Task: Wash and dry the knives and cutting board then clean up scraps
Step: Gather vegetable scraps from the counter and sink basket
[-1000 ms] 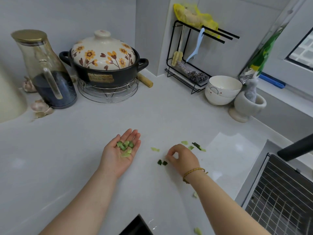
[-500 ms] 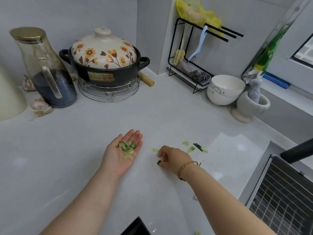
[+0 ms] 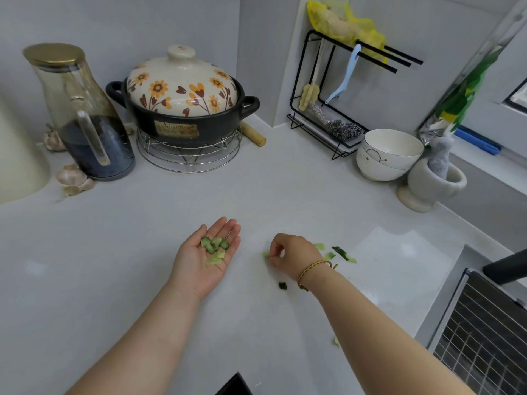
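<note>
Grey-white stone countertop (image 3: 256, 195) from wall to wall, running into a corner. At the back left, black pot (image 3: 182, 129) with a flowered cream lid, up on a round wire trivet (image 3: 188, 158). Just left of it, glass jug (image 3: 82, 115) with a gold cap and dark liquid low inside. In the corner, black wire rack (image 3: 328, 132) hung with brushes. Near its foot, stacked white bowls (image 3: 387, 155) and, to their right, stone mortar (image 3: 427, 189) with its pestle upright. Lower right, metal grid rack (image 3: 484, 337). Mid-counter, left hand (image 3: 208, 258) palm up, fingers straight and relaxed, cradling a small heap of green scraps (image 3: 214, 246) in the palm. Just to its right, right hand (image 3: 293, 252) knuckles up, thumb and forefinger curled and pinching a pale green scrap (image 3: 265, 254) down at the counter surface. Beside the jug, garlic bulbs (image 3: 71, 178). Beyond the right hand, loose scraps (image 3: 342, 253) lying on the counter. Close by the right wrist, one dark green bit (image 3: 282, 285).
</note>
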{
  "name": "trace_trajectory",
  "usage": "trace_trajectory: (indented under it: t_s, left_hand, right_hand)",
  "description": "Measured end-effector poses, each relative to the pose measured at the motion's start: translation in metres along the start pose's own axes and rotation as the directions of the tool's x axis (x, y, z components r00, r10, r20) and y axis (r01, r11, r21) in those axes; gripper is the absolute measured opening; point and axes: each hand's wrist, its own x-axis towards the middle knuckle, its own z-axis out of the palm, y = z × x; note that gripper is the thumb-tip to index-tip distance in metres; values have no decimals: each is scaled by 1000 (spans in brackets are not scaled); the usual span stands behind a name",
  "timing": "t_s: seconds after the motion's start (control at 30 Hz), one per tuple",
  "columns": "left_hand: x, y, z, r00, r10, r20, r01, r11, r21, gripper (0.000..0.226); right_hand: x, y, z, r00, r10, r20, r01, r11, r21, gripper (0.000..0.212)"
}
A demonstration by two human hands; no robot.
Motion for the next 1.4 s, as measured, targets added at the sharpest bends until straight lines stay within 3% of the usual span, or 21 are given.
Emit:
trace_trajectory:
  t_s: [0.17,0.3,0.43,0.7,0.8,0.93,1.07,1.13,1.27,1.4]
  left_hand:
    - [2,4,-3,1000,1,-5,-1,1000,9,59]
    - [2,4,-4,1000,-6,-13,6,1000,15,59]
    - [3,6,-3,1000,-11,-20,11,1000,15,60]
    - [0,8,-5,999,-18,-37,18,1000,7,60]
    - [0,6,-4,999,-19,-43,20,1000,5,59]
    - [-1,-3,2,998,-53,-42,53,999,12,40]
    - [-1,-20,12,995,-94,-37,95,995,32,37]
    - [-2,-28,18,993,-115,-29,116,992,49,37]
    - [-3,-37,26,988,-147,-37,150,983,102,37]
    - [-4,-39,30,990,-134,-34,137,987,84,37]
  right_hand:
    - [12,-4,0,996,48,71,-47,999,-18,32]
    - [17,-8,-2,991,75,113,-70,996,-49,11]
    - [19,-13,-5,984,101,144,-86,991,-106,27]
    - [14,-17,0,982,120,142,-76,956,-282,23]
    - [7,-10,0,989,105,107,-88,983,-160,5]
    - [-5,0,-4,998,67,8,-67,977,203,28]
    - [-20,-16,-9,990,-34,-135,86,914,397,25]
    - [-27,-25,-12,976,-91,-195,153,932,329,10]
    - [-36,-34,-12,957,-176,-231,176,984,-18,28]
    - [-37,-31,-13,950,-115,-291,134,990,47,25]
